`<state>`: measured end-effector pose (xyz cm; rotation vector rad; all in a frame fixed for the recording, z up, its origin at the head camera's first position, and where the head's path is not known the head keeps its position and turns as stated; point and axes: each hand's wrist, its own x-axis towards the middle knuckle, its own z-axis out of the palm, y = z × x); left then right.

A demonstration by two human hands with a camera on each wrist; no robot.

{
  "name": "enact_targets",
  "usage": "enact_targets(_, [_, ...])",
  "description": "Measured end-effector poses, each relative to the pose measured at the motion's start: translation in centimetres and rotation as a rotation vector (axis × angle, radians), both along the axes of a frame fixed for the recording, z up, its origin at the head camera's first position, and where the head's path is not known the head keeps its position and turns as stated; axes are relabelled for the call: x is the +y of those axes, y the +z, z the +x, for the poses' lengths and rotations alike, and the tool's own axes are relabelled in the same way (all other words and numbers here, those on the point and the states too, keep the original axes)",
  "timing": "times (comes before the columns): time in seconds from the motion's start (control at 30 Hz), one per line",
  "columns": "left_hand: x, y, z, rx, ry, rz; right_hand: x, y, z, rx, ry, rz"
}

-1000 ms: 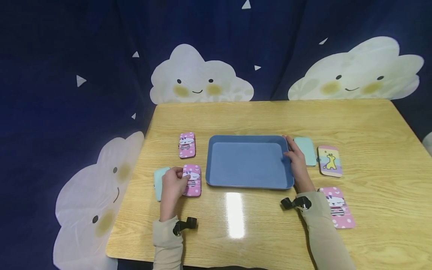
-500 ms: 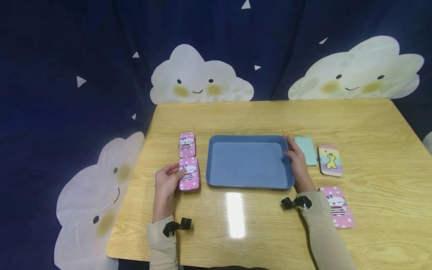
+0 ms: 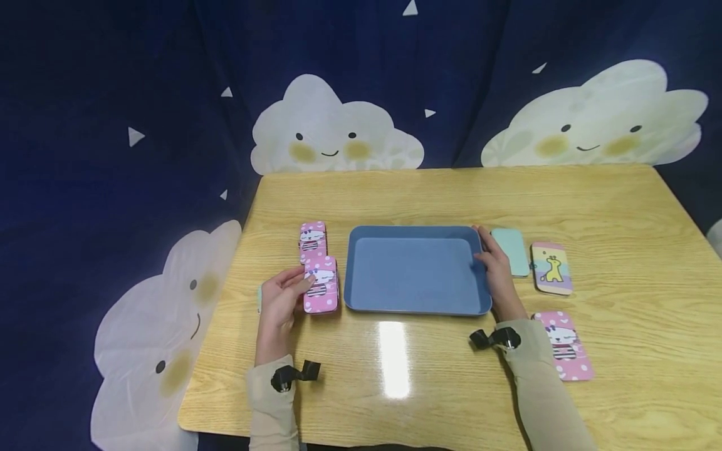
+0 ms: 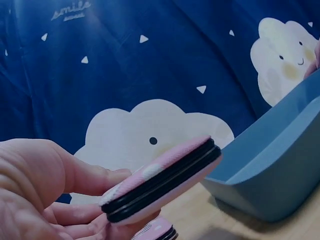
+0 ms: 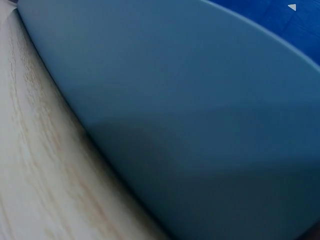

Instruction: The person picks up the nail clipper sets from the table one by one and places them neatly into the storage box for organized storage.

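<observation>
My left hand (image 3: 279, 302) pinches a small pink case (image 3: 321, 294) with a white cartoon animal, thumb on top and fingers below. In the left wrist view the pink case (image 4: 160, 182) shows black edging along its side and is held tilted above the table. It is just left of a shallow blue tray (image 3: 417, 275), overlapping a second pink case (image 3: 313, 238) in the head view. My right hand (image 3: 497, 275) grips the tray's right wall, thumb at the inner side. The right wrist view is filled mostly by the tray's outer wall (image 5: 175, 100).
Left of my left hand, a mint case (image 3: 259, 299) is mostly hidden. To the right lie another mint case (image 3: 510, 252), a striped giraffe case (image 3: 552, 269) and a pink case (image 3: 564, 347) beside the right sleeve. A dark blue curtain (image 3: 451, 75) hangs behind the wooden table (image 3: 429, 194).
My left hand has taken up the lower pink case from the table, moving it away from me, then slightly right toward the tray. The right hand and tray stay in place.
</observation>
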<state>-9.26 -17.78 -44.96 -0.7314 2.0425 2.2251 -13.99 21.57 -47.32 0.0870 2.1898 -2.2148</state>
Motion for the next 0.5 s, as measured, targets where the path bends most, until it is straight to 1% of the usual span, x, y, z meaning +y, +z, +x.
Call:
enact_targets(0.1, [0.4, 0.2, -0.2, -0.004, 0.009, 0.029, 0.0, -0.1, 0.0, -0.005, 0.000, 0.000])
enact_targets(0.33, [1.5, 0.2, -0.7, 0.007, 0.015, 0.034, 0.0, -0.1, 0.0, -0.026, -0.003, -0.003])
enact_targets(0.5, [2.4, 0.2, -1.0, 0.004, 0.017, 0.060, 0.0, -0.1, -0.1, -0.027, -0.009, -0.015])
